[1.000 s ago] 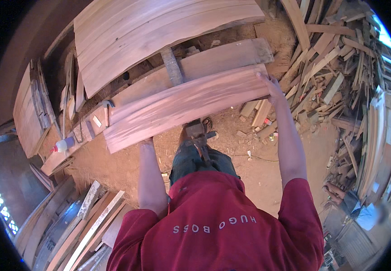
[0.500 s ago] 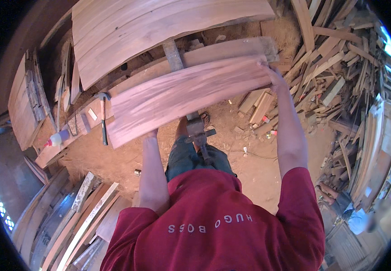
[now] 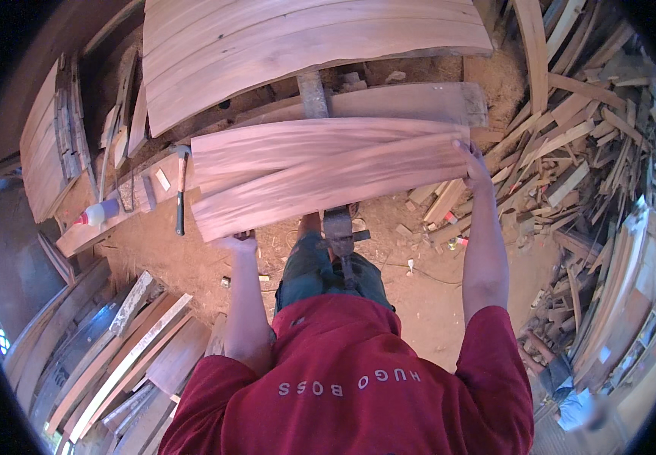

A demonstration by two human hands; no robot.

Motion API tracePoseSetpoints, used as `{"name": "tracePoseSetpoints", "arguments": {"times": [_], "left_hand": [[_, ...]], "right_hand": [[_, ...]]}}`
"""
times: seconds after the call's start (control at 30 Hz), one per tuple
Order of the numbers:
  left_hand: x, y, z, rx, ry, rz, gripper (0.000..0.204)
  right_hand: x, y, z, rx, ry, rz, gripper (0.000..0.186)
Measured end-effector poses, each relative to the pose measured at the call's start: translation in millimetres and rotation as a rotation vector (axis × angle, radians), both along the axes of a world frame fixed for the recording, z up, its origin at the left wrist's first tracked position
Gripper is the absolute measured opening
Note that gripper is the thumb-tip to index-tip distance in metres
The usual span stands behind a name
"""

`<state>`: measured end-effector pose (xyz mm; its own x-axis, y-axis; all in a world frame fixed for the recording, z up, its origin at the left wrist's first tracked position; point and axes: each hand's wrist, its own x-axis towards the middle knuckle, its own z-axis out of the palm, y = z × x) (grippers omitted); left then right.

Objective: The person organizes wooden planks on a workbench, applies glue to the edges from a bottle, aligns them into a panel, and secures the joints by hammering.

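Observation:
A wide reddish wooden board [image 3: 320,173] with wavy grain spans the space in front of me, over the long bench plank [image 3: 403,98]. My left hand [image 3: 238,242] grips its near edge towards the left corner, with part of the fingers hidden beneath. At the board's right end, my right hand [image 3: 475,161] is closed around the edge, thumb on top. Below the board's middle, a metal bar clamp [image 3: 338,231] with a cross handle points back towards me. A claw hammer [image 3: 181,189] with a black grip lies just left of the board.
Beyond the bench lies a large panel of joined planks [image 3: 313,53]. A white bottle with a red tip [image 3: 99,213] rests at the bench's left end. Scrap wood [image 3: 570,159] is heaped on the right, and long boards [image 3: 127,349] are stacked at lower left.
The board has come nearer to me and turned slightly clockwise, its right end lower in view. Both hands still hold it. My view has also shifted a little.

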<state>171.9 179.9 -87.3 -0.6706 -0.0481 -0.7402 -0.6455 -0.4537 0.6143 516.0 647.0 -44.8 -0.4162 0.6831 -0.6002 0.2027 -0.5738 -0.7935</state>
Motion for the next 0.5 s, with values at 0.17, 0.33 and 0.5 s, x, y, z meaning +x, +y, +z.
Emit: {"name": "tracePoseSetpoints", "arguments": {"times": [0.17, 0.33, 0.5], "left_hand": [[-27.8, -32.1, 17.2, -0.263, 0.163, -0.145, 0.063], [-44.5, -20.1, 42.5, -0.542, 0.104, -0.265, 0.065], [-126.4, 9.4, 46.5, -1.431, 0.891, -0.743, 0.072]], "right_hand": [[6.1, -2.6, -8.3, -0.041, -0.046, -0.039, 0.056], [13.9, -9.0, -8.0, 0.079, -0.051, -0.094, 0.068], [-2.1, -16.5, 7.1, 0.147, 0.007, -0.085, 0.083]]}}
